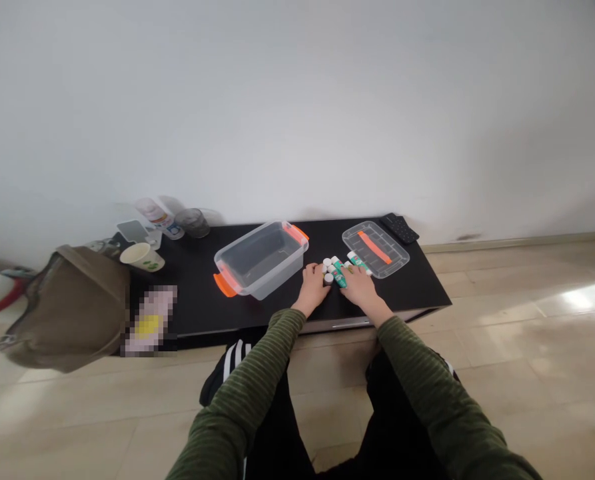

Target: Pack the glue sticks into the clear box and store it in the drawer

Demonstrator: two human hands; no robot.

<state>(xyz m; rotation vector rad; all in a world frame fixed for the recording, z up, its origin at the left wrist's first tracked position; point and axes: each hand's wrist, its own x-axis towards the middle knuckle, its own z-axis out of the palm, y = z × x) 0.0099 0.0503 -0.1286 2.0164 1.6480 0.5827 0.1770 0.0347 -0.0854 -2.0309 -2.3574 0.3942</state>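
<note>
Several glue sticks [340,275] with white caps and teal labels lie bunched on the black cabinet top between my hands. My left hand [313,288] curls round the left side of the bunch, its fingers against the white-capped ends. From the right, my right hand [358,288] is closed over the teal sticks, hiding part of them. One more glue stick [356,260] sticks out beyond its fingers, by the lid. To the left stands a clear plastic box [277,272] with orange latches, uncovered. Its clear lid [400,257] with an orange handle lies flat to the right.
A black keypad-like device [401,228] lies at the back right corner. On the left stand a paper cup [142,257], a spray can [160,219] and a dark glass [193,223]. A brown bag [72,307] covers the cabinet's left end; a wall rises behind.
</note>
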